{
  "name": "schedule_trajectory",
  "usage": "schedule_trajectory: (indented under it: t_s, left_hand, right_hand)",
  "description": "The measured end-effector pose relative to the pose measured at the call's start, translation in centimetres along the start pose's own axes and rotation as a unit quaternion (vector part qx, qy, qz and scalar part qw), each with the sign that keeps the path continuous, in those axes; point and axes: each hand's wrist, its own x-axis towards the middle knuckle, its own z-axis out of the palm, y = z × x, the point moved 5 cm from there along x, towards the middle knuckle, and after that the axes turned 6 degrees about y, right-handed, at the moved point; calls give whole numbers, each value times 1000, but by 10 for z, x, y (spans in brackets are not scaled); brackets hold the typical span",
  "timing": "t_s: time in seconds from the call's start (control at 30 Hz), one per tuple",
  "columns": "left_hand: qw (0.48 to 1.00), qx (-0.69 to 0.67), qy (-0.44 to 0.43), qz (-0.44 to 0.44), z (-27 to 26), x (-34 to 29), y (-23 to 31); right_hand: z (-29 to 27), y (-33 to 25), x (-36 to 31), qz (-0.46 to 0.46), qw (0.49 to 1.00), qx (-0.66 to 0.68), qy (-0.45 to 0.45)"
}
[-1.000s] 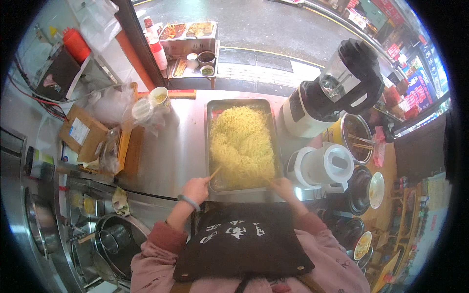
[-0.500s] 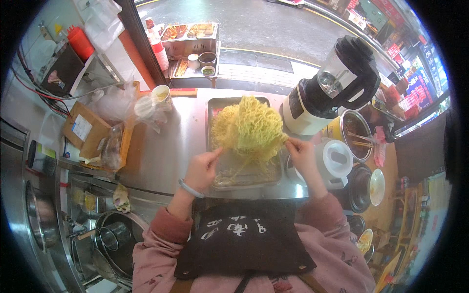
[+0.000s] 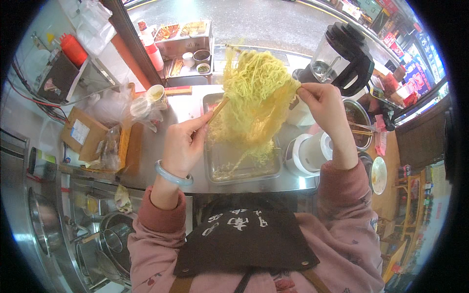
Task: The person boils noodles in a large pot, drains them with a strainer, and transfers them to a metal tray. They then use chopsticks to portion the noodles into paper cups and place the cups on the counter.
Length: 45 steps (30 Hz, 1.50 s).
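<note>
Two hands are raised over the counter, each gripping a thin wooden stick: the left hand (image 3: 183, 144), with a pale smooth bangle (image 3: 172, 175) at the wrist, clasps its stick (image 3: 218, 110) in curled fingers, and the right hand (image 3: 321, 104) pinches the other. Between them hangs a tangled mass of yellow, stringy noodles (image 3: 256, 93), lifted well above the rectangular shiny metal tray (image 3: 243, 166), where a few strands trail. Beside the tray stands a white rounded appliance (image 3: 309, 154); behind it, a black-lidded blender (image 3: 342, 56).
</note>
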Motion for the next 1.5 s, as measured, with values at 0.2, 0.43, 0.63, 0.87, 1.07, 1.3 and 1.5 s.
schedule_trajectory:
  t_s: [0.2, 0.43, 0.63, 0.87, 1.07, 1.3, 1.5]
  left_hand:
    - [986, 121, -114, 29, 20, -15, -23]
    - [898, 316, -300, -68, 3, -58, -76]
    - [923, 283, -212, -154, -2, -75, -100]
    - [935, 246, -154, -202, 3, -87, -117]
    - [945, 205, -132, -219, 13, -80, -122]
    - [944, 207, -125, -225, 7, -79, -129]
    - [950, 170, -98, -243, 14, -88, -138]
  right_hand:
    - [25, -7, -4, -70, 991, -101, -57]
    - [55, 82, -65, -32, 902, -327, -280]
    - [152, 91, -139, 85, 900, -280, -323]
    - [145, 138, -131, 166, 918, -242, -266]
    - [231, 107, -121, 157, 917, -211, -299]
    - [219, 124, -80, 175, 922, -231, -257]
    - [231, 97, -92, 97, 949, -142, -264]
